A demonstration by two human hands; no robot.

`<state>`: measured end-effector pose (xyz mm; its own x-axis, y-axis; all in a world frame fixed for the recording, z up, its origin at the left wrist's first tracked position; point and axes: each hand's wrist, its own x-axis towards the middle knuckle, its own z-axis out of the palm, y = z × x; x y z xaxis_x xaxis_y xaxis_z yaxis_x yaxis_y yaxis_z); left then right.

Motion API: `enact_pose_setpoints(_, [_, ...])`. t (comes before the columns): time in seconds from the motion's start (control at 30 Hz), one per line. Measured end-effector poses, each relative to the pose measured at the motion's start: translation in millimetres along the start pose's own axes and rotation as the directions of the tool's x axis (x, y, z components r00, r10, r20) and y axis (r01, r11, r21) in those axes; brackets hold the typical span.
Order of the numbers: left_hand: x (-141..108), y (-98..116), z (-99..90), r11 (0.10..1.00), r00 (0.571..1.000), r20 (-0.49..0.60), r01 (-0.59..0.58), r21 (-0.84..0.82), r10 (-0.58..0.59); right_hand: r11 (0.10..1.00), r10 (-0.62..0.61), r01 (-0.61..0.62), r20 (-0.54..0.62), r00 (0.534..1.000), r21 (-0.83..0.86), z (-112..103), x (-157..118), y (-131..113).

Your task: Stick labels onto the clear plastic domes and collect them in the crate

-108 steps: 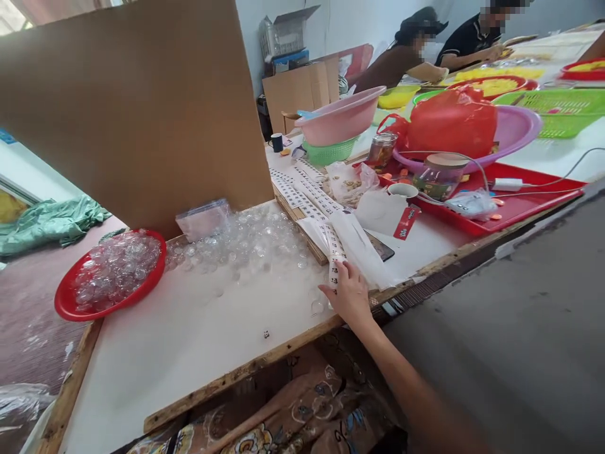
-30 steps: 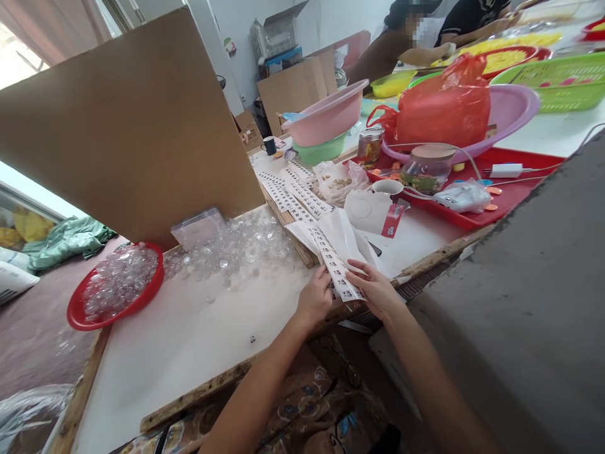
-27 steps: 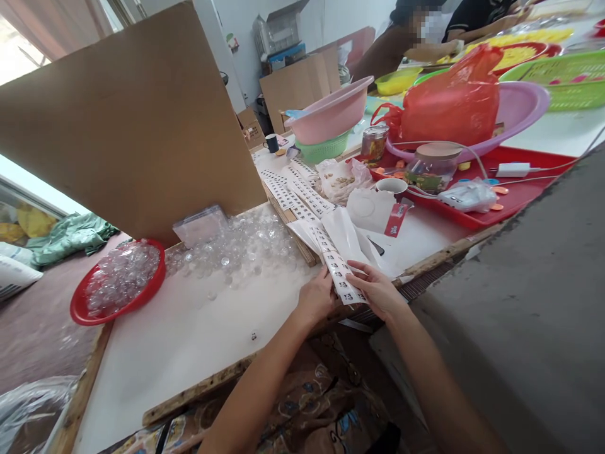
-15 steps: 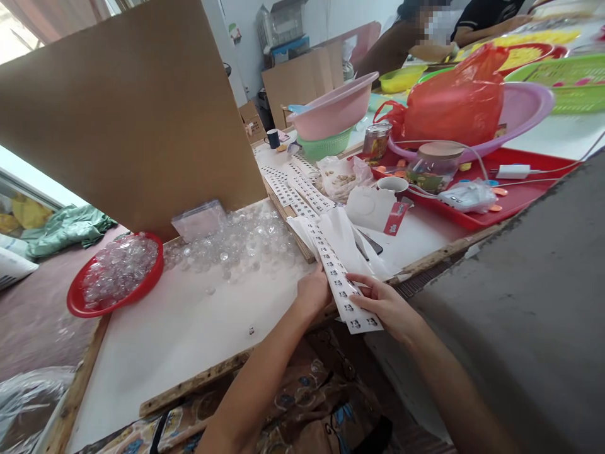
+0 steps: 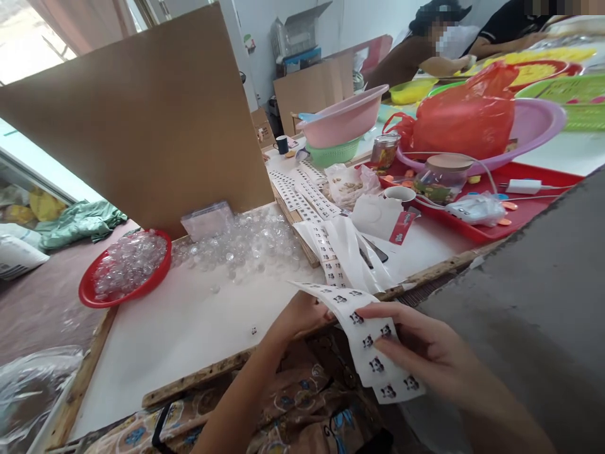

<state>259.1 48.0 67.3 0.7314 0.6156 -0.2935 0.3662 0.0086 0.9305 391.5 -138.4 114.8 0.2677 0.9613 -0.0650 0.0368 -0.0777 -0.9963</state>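
My right hand (image 5: 420, 350) pinches a white sticker strip (image 5: 366, 337) printed with small panda pictures; the strip curves, with its lower end over the table's near edge. My left hand (image 5: 302, 318) is at the table edge, behind the strip's left end, its fingertips partly hidden, so its hold cannot be made out. More panda strips (image 5: 321, 243) run away over the wooden divider. One small panda sticker (image 5: 254, 330) lies on the white tabletop (image 5: 179, 334).
Clear round pieces (image 5: 255, 239) are heaped by a cardboard panel (image 5: 155, 120). A red basin (image 5: 165, 268) of clear pieces is at left. A red tray (image 5: 529, 217), red bag (image 5: 466, 123) and pink basin (image 5: 350, 120) are at right. Two people sit beyond.
My right hand has come nearer and lower right with the sticker strip, whose far end now curls free above the other strips. My left hand has shifted slightly left and down.
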Motion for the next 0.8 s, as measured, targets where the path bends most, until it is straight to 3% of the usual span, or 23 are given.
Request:
enact_pose_setpoints(0.03, [-17, -3, -10.5, 0.998, 0.994, 0.106, 0.022, -0.056, -0.016, 0.997, -0.071, 0.071, 0.01, 0.997, -0.042, 3, 4, -2])
enact_pose_setpoints(0.07, [-34, -7, -20.7, 0.972, 0.946, 0.324, 0.096, -0.217, -0.021, 0.986, -0.143, 0.146, 0.04, 0.989, -0.078, 8, 8, -3])
enact_pose_setpoints(0.1, [-51, -12, -29.8, 0.909, 0.885, 0.463, 0.158, -0.386, 0.043, 0.97, -0.212, 0.221, 0.092, 0.973, -0.102, 14, 14, -5])
enact_pose_setpoints(0.13, [-66, -16, -37.3, 0.819, 0.869, 0.47, 0.153, -0.553, 0.156, 0.951, -0.269, 0.288, 0.163, 0.949, -0.112, 23, 20, -6])
enact_pose_setpoints(0.17, [-80, -19, -42.9, 0.716, 0.882, 0.402, 0.114, -0.688, 0.247, 0.933, -0.311, 0.344, 0.243, 0.919, -0.107, 34, 25, -7])
enact_pose_setpoints(0.23, [-102, -23, -49.3, 0.548, 0.924, 0.225, 0.02, -0.836, 0.31, 0.909, -0.358, 0.412, 0.402, 0.843, -0.055, 59, 35, -8])
enact_pose_setpoints(0.33, [-124, -26, -56.7, 0.355, 0.966, -0.074, -0.162, -0.921, 0.249, 0.912, -0.347, 0.41, 0.568, 0.746, 0.017, 103, 47, -5])
enact_pose_setpoints(0.43, [-144, -32, -73.7, 0.188, 0.948, -0.299, -0.314, -0.931, 0.107, 0.931, -0.259, 0.365, 0.676, 0.69, -0.017, 142, 56, 0])
enact_pose_setpoints(0.53, [-170, -44, -100.2, 0.107, 0.91, -0.414, -0.412, -0.905, 0.0, 0.919, -0.233, 0.391, 0.743, 0.627, -0.042, 164, 71, 11])
enact_pose_setpoints(0.57, [-181, -49, -109.9, 0.098, 0.9, -0.435, -0.431, -0.897, -0.033, 0.899, -0.248, 0.431, 0.722, 0.646, -0.076, 165, 78, 16])
enact_pose_setpoints(0.6, [-192, -54, -119.7, 0.1, 0.884, -0.463, -0.456, -0.884, -0.067, 0.865, -0.271, 0.479, 0.664, 0.697, -0.15, 162, 87, 23])
enact_pose_setpoints(0.67, [-214, -65, -138.7, 0.14, 0.823, -0.556, -0.54, -0.83, -0.12, 0.746, -0.332, 0.513, 0.431, 0.839, -0.423, 143, 107, 41])
enact_pose_setpoints(0.73, [-233, -75, -155.8, 0.181, 0.761, -0.625, -0.6, -0.78, -0.171, 0.59, -0.374, 0.379, 0.174, 0.911, -0.713, 109, 124, 61])
enact_pose_setpoints(0.8, [-247, -85, -169.6, 0.216, 0.704, -0.672, -0.637, -0.74, -0.229, 0.443, -0.33, 0.178, 0.025, 0.944, -0.879, 72, 132, 80])
